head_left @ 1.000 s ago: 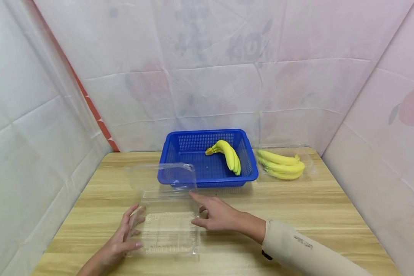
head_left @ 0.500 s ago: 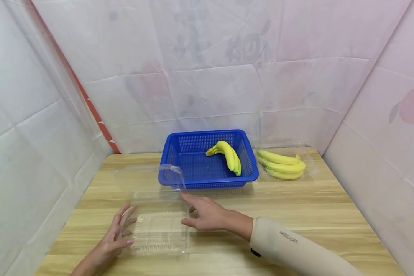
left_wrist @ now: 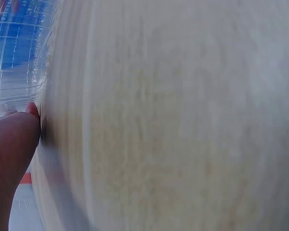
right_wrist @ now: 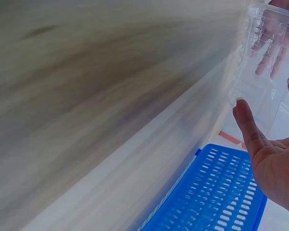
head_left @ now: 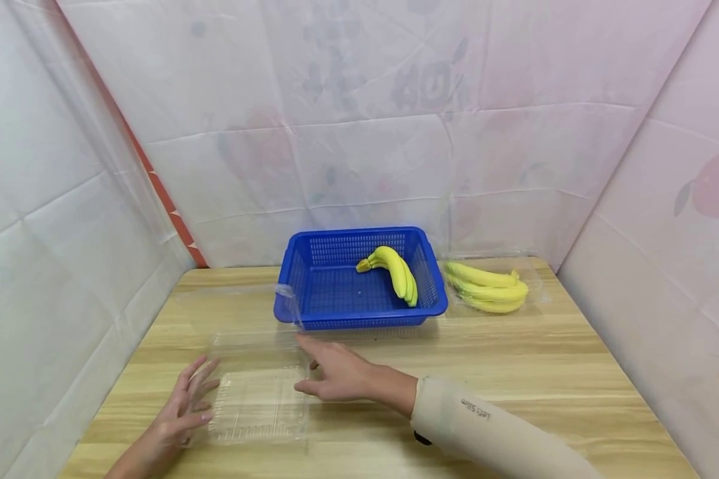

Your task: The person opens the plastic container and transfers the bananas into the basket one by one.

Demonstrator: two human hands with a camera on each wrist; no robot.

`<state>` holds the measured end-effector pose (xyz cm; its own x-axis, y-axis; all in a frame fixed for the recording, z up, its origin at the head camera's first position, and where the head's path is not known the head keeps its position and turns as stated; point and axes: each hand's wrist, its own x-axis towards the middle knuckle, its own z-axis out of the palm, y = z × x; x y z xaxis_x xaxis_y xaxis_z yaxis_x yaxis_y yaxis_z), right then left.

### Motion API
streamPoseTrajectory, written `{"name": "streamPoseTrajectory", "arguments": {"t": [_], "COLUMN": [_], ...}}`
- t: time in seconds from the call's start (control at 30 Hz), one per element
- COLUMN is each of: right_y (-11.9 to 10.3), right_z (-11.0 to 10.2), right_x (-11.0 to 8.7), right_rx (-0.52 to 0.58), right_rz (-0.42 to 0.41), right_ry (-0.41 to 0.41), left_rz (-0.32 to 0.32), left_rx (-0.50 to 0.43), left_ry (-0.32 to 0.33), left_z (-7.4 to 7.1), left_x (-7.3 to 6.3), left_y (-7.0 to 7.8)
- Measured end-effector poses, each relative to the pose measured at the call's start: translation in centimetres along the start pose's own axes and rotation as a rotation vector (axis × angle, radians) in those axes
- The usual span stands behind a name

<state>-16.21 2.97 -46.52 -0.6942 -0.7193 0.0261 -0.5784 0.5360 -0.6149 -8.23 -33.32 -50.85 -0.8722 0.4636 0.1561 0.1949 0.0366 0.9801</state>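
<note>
Leftward across the wooden table [head_left: 515,406] we see the clear plastic container [head_left: 257,402] shifted since the earlier frames, with both hands travelling along beside it. Its lid [head_left: 228,309], folded back on the far side, now overlaps only the near-left corner of the blue basket [head_left: 359,319] in the head view, where it covered more before; we cannot tell whether the two touch. Our left hand [head_left: 170,416] lies against the container's left wall, fingers spread and thumb toward the near corner. Our right hand [head_left: 338,374] is at the right wall, forefinger stretched to the hinge end and thumb apart below it, not wrapped round the plastic. We find the basket where it was, the banana bunch [head_left: 400,276] lying in its right half. To its right, another bunch of bananas [head_left: 488,287] stays put inside a second clear container [head_left: 539,283].
</note>
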Motion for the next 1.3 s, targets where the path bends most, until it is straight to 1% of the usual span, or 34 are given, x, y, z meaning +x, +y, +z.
{"name": "streamPoseTrajectory", "arguments": {"t": [0.1, 0.2, 0.33, 0.37, 0.43, 0.5, 0.53, 0.63, 0.8, 1.0, 1.17, 1.23, 1.3], "right_y": [-0.4, -0.9, -1.6, -1.8, -2.1, -2.3, -2.4, -2.6, -2.7, -2.6, -2.2, -1.9, -1.7], "right_z": [0.3, 0.7, 1.2, 1.3, 1.5, 1.7, 1.8, 2.0, 2.2, 2.4, 2.5, 2.5, 2.5], "right_x": [0.7, 1.5, 2.6, 2.9, 3.5, 4.1, 4.3, 5.2, 6.7, 8.3, 9.1, 9.3, 9.5], "right_rx": [-0.011, -0.033, -0.067, -0.071, -0.073, -0.061, -0.057, -0.05, -0.046, -0.021, 0.037, 0.057, 0.076], "right_rz": [-0.007, -0.015, -0.03, -0.029, -0.029, -0.02, -0.015, 0.001, 0.016, 0.041, 0.081, 0.088, 0.086], "right_ry": [0.009, 0.022, 0.035, 0.035, 0.037, 0.037, 0.038, 0.043, 0.046, 0.037, 0.012, 0.002, -0.006], "left_rz": [0.055, 0.154, 0.204, 0.202, 0.159, 0.144, 0.127, 0.073, 0.015, -0.018, -0.006, -0.001, -0.008], "left_rx": [-0.026, -0.092, -0.168, -0.178, -0.162, -0.156, -0.166, -0.155, -0.142, -0.229, -0.329, -0.382, -0.405], "left_ry": [-0.005, -0.036, -0.072, -0.068, -0.043, -0.018, -0.008, 0.019, 0.036, 0.041, 0.027, 0.013, 0.003], "left_z": [-0.7, -2.0, -3.7, -4.0, -4.5, -5.0, -5.2, -5.7, -6.4, -6.7, -6.9, -7.0, -7.2], "left_x": [-0.1, 0.0, -0.2, -0.2, -0.5, -0.6, -0.7, -0.9, -1.0, -1.0, -0.8, -0.8, -0.8], "left_y": [-0.4, -1.4, -2.3, -2.4, -2.4, -2.4, -2.4, -2.1, -1.6, -1.3, -1.4, -1.4, -1.4]}}
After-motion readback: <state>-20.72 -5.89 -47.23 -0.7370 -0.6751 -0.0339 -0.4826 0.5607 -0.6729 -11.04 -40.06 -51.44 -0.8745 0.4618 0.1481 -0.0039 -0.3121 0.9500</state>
